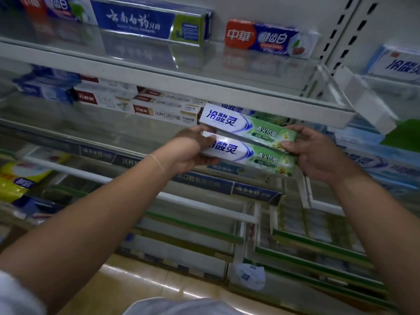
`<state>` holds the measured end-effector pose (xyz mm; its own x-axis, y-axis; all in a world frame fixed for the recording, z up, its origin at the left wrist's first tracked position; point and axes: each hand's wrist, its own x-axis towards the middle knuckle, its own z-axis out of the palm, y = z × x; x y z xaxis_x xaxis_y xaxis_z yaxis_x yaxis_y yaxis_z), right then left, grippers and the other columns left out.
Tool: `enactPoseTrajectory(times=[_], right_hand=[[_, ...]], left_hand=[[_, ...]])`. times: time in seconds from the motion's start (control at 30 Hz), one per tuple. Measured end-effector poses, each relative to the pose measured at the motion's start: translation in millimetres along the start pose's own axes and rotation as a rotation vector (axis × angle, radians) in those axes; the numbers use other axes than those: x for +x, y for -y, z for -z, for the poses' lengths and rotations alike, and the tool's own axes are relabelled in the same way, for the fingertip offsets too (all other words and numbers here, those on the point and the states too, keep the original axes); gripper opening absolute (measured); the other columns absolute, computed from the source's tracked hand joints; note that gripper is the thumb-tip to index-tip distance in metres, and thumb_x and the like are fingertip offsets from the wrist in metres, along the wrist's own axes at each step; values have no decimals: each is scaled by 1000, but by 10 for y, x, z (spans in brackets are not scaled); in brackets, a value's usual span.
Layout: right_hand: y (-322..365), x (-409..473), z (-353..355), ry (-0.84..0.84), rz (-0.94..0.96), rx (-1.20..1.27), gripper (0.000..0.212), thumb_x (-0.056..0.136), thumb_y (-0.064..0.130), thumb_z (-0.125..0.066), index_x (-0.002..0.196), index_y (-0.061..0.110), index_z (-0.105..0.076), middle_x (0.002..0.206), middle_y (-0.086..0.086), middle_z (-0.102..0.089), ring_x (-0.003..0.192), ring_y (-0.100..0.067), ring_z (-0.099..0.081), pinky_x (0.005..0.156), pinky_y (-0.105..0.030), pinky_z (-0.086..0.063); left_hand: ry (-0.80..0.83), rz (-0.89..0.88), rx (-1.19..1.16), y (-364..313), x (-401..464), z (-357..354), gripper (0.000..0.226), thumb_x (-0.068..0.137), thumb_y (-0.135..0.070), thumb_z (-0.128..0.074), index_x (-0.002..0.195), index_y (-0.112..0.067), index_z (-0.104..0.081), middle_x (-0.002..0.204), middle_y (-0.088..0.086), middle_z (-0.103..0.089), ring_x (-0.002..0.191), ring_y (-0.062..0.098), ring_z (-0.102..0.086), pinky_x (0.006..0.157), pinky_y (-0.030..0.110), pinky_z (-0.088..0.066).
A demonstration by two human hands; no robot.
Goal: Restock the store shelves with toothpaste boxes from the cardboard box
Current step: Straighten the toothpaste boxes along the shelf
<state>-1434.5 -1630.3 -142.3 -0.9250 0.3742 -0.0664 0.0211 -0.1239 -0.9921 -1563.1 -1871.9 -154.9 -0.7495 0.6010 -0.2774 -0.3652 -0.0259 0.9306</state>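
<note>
White-and-green toothpaste boxes, two of them, stacked one over the other and held between both hands in front of the middle shelf. Upper box [247, 126] sits tilted, left end higher, its far edge up by the shelf lip [172, 84]. Lower box [248, 155] directly under it, touching, same tilt.

Left hand [193, 148] — arm stretched forward and up from lower left, wrist slightly bent, fingers curled round the left ends of the stack, thumb on top near the upper box. Thin band on the wrist [156, 162].

Right hand [318, 153] — arm coming in from lower right, back of hand toward camera, fingers and thumb pinching the right ends of both boxes.

Behind the stack on the same shelf: white boxes with red labels [163, 110], lying flat in rows, blue-and-white boxes [47, 85] further left.

Top shelf: long blue box [150, 21] and a red-and-blue box [270, 38], well apart from each other. Dark blue boxes [254, 192] line the shelf below the hands. Yellow packs [16, 180] at far left. Cardboard box not in view.
</note>
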Motion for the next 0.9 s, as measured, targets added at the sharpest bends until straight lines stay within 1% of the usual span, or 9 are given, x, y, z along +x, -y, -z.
enactPoseTrajectory(times=[0.1, 0.2, 0.3, 0.37, 0.47, 0.57, 0.7, 0.83, 0.9], right_hand=[[25, 114, -27, -88, 54, -41, 24, 74, -4, -68, 94, 10, -66, 85, -1, -75, 82, -16, -71, 75, -29, -60], [59, 263, 5, -176, 30, -108, 21, 75, 6, -73, 95, 3, -68, 82, 3, -75, 87, -16, -69, 89, -30, -57], [122, 377, 61, -216, 37, -179, 67, 62, 28, -81, 121, 3, -62, 105, 2, -73, 103, -12, -66, 100, -29, -48], [143, 428, 97, -218, 39, -270, 54, 83, 24, -72, 132, 8, -55, 126, -3, -62, 118, -16, -57, 111, -36, -39], [105, 507, 174, -275, 40, -445, 32, 99, 24, -57, 130, 18, -54, 120, -1, -54, 110, -18, -50, 105, -41, -40], [46, 574, 164, -327, 126, -504, 31, 96, 21, -63, 125, 27, -53, 123, 2, -54, 115, -15, -50, 100, -28, -38], [-70, 642, 171, -422, 181, -658, 32, 93, 16, -66, 125, 14, -61, 122, 0, -58, 118, -15, -48, 103, -21, -31], [-146, 716, 136, -529, 164, -712, 41, 89, 22, -70, 125, 6, -60, 128, -10, -61, 126, -27, -50, 112, -36, -36], [-162, 755, 143, -559, 103, -688, 45, 89, 23, -72, 128, 6, -58, 124, -4, -59, 125, -22, -49, 104, -24, -35]], left_hand=[[4, -14, 12, -67, 138, 48, 20, 98, -4, -52, 118, -10, -52, 90, 11, -59, 76, 24, -63, 57, 36, -58], [20, -18, 15, -86, 252, 123, 18, 98, -3, -51, 114, -12, -53, 95, 13, -60, 80, 25, -63, 65, 40, -60], [67, -39, -20, -67, 360, 212, 15, 98, -2, -52, 107, -14, -53, 107, 16, -60, 91, 28, -63, 68, 42, -61], [56, -51, -60, -46, 431, 236, 15, 97, -2, -53, 108, -13, -53, 108, 16, -59, 92, 30, -64, 69, 44, -61], [9, -51, -100, -24, 524, 204, 23, 96, 0, -55, 116, -9, -53, 108, 15, -57, 91, 31, -65, 66, 47, -61], [-24, -29, -85, -24, 586, 163, 20, 95, 1, -55, 110, -11, -57, 111, 14, -54, 94, 32, -64, 63, 45, -61], [-21, -12, -87, -14, 646, 141, 22, 93, 2, -58, 106, -16, -58, 129, 15, -48, 101, 34, -63, 68, 48, -61], [-10, -26, -92, 36, 691, 135, 24, 93, 3, -57, 109, -14, -58, 138, 15, -42, 103, 35, -63, 72, 52, -60], [4, -32, -109, 50, 708, 133, 24, 93, 5, -56, 108, -14, -57, 138, 17, -43, 105, 37, -62, 73, 53, -59]])
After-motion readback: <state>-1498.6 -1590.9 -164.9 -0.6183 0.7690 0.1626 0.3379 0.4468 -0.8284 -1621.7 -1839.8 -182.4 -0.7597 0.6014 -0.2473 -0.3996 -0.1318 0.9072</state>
